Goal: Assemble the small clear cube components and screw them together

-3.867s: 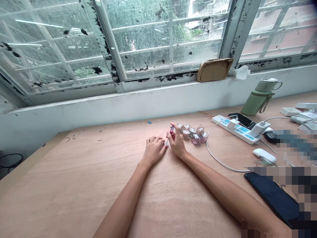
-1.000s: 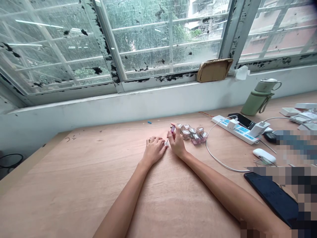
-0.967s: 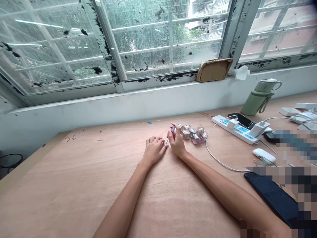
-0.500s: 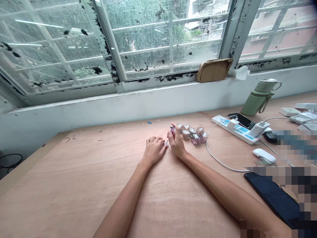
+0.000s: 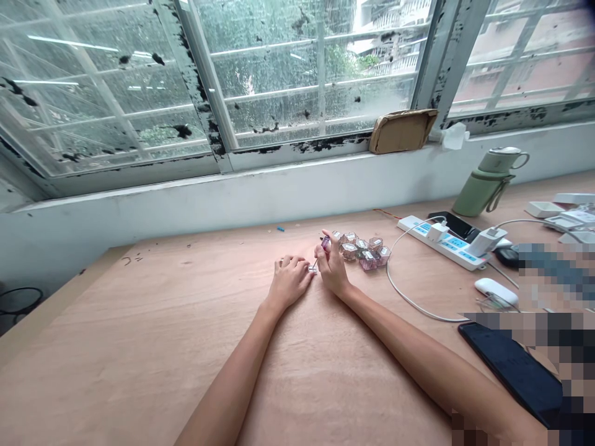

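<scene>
My left hand (image 5: 289, 282) rests on the wooden table, its fingertips pressed on a small whitish piece (image 5: 312, 269). In my right hand (image 5: 332, 269) is a screwdriver with a purple handle (image 5: 326, 243); its thin shaft slants down to the small piece. Thumb and fingers are closed round the tool. Just right of that hand stand several clear hexagonal containers (image 5: 349, 249) with white labels, close together. What lies in them is too small to tell.
A white power strip (image 5: 441, 243) with plugs and a looping cable lies at the right. Beyond are a green bottle (image 5: 478, 186), a black mouse (image 5: 507, 257), a white case (image 5: 496, 291) and a dark phone (image 5: 511, 371). A blue bit (image 5: 280, 229) lies near the wall.
The purple handle in my right hand has tilted or shifted slightly and shows more clearly. My left hand has stayed in place.
</scene>
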`<state>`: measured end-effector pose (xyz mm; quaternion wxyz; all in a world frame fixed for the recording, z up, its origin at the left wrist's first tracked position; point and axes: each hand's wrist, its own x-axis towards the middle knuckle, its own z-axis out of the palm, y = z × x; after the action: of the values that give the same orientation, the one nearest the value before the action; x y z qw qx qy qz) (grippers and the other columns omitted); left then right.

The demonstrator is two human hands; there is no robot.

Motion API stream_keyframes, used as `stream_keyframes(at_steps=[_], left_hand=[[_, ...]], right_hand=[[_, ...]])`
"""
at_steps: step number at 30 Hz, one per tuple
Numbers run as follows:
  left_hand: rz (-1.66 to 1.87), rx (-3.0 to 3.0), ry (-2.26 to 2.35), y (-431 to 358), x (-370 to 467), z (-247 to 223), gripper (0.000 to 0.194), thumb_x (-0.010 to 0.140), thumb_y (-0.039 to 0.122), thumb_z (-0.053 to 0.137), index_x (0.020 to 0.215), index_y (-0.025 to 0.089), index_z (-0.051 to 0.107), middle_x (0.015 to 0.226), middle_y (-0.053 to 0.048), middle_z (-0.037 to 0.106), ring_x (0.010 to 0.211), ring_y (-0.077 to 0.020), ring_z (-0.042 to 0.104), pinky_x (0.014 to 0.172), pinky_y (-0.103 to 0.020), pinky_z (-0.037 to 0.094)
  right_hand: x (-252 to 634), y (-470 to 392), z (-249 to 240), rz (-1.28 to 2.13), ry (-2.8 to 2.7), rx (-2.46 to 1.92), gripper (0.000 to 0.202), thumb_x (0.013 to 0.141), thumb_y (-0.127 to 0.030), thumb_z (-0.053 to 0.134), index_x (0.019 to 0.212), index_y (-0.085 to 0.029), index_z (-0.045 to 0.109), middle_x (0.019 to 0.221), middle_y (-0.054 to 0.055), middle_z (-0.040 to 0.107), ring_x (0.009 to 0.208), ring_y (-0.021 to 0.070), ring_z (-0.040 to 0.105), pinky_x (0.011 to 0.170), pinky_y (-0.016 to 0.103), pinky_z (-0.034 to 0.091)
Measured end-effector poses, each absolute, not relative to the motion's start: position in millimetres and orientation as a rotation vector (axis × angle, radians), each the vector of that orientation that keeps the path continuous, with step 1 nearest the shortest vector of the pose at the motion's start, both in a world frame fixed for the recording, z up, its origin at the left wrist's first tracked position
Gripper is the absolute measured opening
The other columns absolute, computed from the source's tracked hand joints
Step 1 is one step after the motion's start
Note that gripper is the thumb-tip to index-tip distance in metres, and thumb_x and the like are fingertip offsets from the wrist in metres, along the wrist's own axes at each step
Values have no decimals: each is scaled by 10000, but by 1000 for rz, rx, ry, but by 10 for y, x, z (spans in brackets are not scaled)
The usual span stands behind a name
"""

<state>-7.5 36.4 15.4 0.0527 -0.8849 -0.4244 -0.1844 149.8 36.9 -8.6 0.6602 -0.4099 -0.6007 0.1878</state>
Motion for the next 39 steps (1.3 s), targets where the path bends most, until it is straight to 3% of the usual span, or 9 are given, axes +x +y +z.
stream_keyframes(at_steps=[39], left_hand=[[-561, -2694, -1293, 373, -76, 139, 219, 1009, 369, 516, 1131, 250, 652, 1252, -63, 670, 1212, -264, 516, 991, -450, 354]], right_hand=[[1489, 393, -98, 493, -1303, -903, 459, 1027, -325, 415, 1469, -222, 349, 726, -48, 538, 565, 124, 512, 540, 230, 415]])
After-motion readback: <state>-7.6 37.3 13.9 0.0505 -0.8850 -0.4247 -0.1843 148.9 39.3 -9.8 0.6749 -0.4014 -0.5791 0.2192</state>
